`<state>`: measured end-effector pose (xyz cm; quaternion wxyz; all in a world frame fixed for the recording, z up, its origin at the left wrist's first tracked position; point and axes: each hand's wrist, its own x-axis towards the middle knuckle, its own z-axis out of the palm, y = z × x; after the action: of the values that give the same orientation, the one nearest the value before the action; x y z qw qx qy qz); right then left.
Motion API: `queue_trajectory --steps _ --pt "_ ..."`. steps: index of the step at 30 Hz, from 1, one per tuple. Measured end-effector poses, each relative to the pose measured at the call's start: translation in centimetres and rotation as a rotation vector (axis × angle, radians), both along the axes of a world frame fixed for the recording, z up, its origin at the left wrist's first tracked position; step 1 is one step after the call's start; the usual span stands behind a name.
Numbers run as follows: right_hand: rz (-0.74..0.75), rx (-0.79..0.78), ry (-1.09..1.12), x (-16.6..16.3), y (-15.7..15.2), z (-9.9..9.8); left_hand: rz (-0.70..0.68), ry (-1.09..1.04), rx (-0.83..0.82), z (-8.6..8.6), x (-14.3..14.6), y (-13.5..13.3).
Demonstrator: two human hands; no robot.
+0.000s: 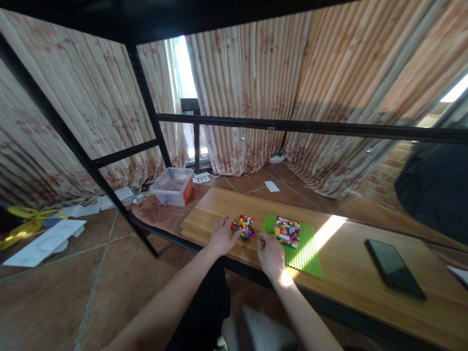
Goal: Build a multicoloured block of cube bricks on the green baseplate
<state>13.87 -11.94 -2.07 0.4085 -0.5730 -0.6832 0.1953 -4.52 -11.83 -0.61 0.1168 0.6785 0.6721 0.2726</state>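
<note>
A small heap of loose multicoloured toy bricks (244, 227) lies on the wooden board (225, 203). My left hand (221, 238) rests at the heap's left side, fingers stretched out and touching its edge. To the right of the heap is a green studded baseplate (307, 255), with a square block of many coloured bricks (288, 231) built on it. My right hand (271, 253) is between the heap and that block, over the baseplate's left edge. Its fingers are curled together in a pinch; whatever is in them is too small to make out.
A dark phone (396, 269) lies on the board at the right. Beyond the board's left end stands a clear plastic box (174, 186) with an orange label. A black metal frame bar (298, 126) crosses behind, before patterned curtains (254, 78). Papers (45, 244) lie on the tiled floor.
</note>
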Motion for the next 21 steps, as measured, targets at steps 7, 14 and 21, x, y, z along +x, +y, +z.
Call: queue_trajectory --steps 7,14,21 --pt "0.025 -0.017 -0.23 -2.2 3.0 -1.8 -0.106 0.044 0.014 -2.1 1.1 7.5" --pt "0.059 -0.033 -0.266 -2.3 3.5 -2.7 -0.257 0.076 -0.008 -3.4 2.1 9.3" --pt "-0.023 0.043 -0.051 1.6 0.5 -1.3 -0.333 0.083 0.049 -3.8 2.6 8.5"
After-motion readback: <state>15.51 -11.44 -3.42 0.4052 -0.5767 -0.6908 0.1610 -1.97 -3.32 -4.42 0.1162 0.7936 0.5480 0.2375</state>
